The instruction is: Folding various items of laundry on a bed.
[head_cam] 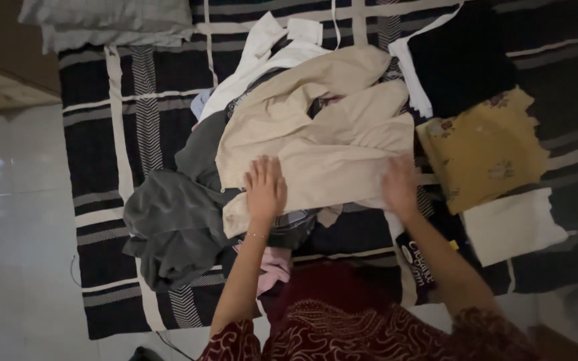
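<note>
Beige garment (322, 140): soft, lightly ribbed cloth, creased and partly folded, roughly rectangular, long axis running up-left to lower-right. It lies on top of the clothes heap at the centre of the striped mat (135, 100), a black woven sheet with white and grey bands.

Left hand (265, 189): flat, fingers spread, pressing the garment's lower left edge; not gripping.

Right hand (400, 186): flat on the garment's lower right edge, blurred; fingers look extended, no grasp seen.

Left of the beige garment: grey garment (175, 214), limp, bunched.

Above it: white shirt (262, 57), crumpled.

Right of it: black folded piece (463, 57); mustard floral cloth (486, 150), squarish; white folded cloth (513, 227).

Below it: pink cloth (274, 267), partly buried; black fabric with an oval white label and white lettering (415, 264), by the right forearm.

Upper left of it: grey pillow (108, 20) at the mat's corner.
</note>
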